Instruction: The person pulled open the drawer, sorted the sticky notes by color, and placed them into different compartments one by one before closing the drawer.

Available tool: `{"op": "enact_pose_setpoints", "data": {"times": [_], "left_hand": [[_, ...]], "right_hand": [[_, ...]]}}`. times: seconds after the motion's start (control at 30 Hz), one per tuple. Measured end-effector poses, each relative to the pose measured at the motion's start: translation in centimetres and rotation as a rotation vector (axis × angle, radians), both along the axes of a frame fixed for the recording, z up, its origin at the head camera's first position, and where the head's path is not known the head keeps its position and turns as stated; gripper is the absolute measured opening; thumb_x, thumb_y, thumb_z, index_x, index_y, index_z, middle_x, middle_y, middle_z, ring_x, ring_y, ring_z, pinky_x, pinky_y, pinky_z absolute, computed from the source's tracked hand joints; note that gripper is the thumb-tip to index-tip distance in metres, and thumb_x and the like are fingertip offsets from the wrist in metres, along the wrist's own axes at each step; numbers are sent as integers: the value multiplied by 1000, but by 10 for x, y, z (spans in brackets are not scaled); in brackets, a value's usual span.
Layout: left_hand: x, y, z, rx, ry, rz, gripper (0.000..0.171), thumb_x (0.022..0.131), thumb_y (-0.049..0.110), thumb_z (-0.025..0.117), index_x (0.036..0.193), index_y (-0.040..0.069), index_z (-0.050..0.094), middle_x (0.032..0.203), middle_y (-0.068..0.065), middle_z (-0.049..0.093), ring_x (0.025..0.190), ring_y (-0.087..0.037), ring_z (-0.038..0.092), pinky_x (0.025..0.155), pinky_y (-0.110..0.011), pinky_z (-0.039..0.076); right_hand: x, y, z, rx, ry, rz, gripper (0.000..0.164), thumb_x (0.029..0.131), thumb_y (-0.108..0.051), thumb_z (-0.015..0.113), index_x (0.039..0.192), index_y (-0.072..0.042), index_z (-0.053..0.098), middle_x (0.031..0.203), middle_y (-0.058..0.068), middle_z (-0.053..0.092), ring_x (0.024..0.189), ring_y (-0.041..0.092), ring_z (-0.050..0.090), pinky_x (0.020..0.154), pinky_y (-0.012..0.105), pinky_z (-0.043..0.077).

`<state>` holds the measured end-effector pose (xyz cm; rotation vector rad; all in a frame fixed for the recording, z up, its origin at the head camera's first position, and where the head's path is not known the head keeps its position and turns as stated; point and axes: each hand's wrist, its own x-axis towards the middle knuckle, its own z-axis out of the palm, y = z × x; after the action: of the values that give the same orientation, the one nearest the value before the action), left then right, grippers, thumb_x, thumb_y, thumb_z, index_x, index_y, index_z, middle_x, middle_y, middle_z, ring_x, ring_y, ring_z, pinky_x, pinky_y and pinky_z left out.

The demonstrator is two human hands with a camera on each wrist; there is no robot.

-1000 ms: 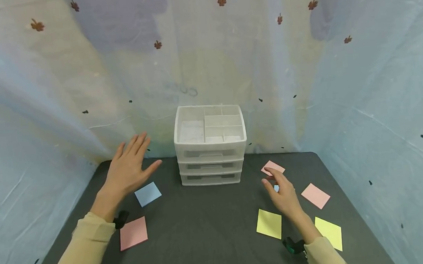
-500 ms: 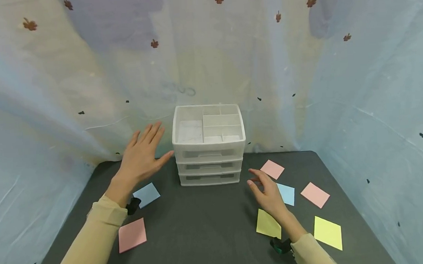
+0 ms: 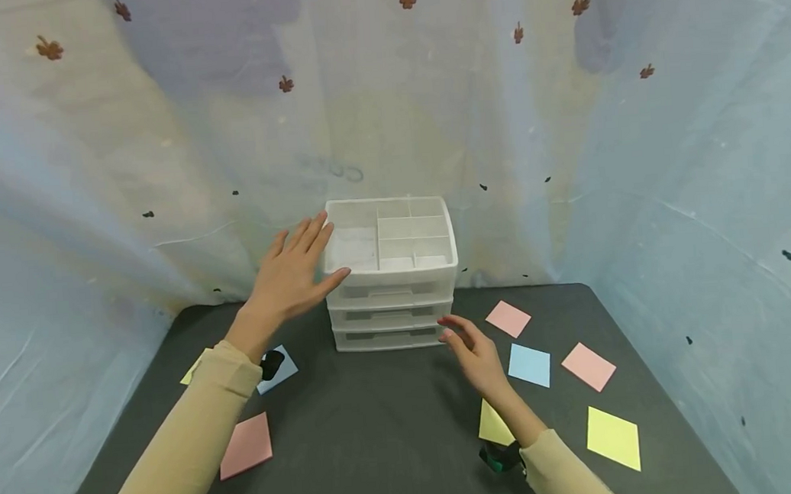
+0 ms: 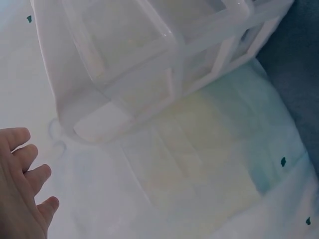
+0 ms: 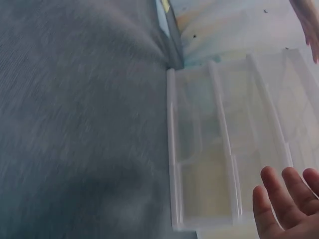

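A white plastic drawer unit [image 3: 390, 297] with three stacked drawers and a divided top tray stands at the back middle of the dark table. My left hand [image 3: 290, 273], fingers spread and straight, overlaps the unit's upper left side in the head view. In the left wrist view a gap shows between the left hand [image 4: 22, 184] and the unit [image 4: 174, 55]. My right hand [image 3: 475, 356] is in front of the unit's lower right corner, fingers loosely bent with nothing between them. The right wrist view has the right hand [image 5: 289, 204] close by the drawer fronts [image 5: 204, 149].
On the right lie pink sticky notes [image 3: 588, 367], a blue note [image 3: 530, 365] and yellow notes [image 3: 613, 438]. To the left are a pink note [image 3: 246, 445], a blue note [image 3: 285, 368] and a yellow one [image 3: 194, 370], partly behind my sleeve. A patterned curtain [image 3: 386, 110] hangs behind.
My left hand has moved right and up to the drawer unit's left side. The right hand has moved left, away from the blue note, toward the unit's lower right corner.
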<state>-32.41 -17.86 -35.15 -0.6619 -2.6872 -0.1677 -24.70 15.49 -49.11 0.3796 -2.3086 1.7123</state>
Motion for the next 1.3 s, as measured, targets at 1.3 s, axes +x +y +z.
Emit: {"op": "enact_pose_setpoints", "data": {"times": [1.3], "left_hand": [[-20,14,-17,28,-164,78,100,103,70,44,167,3,8,175,-11,-3,161,-33,0,130,-55,5]], "right_hand": [[-27,-86,16,-474,-263,109,42,111,-24,53,146,0,57,137,18,67,103,24,75,88,37,62]]}}
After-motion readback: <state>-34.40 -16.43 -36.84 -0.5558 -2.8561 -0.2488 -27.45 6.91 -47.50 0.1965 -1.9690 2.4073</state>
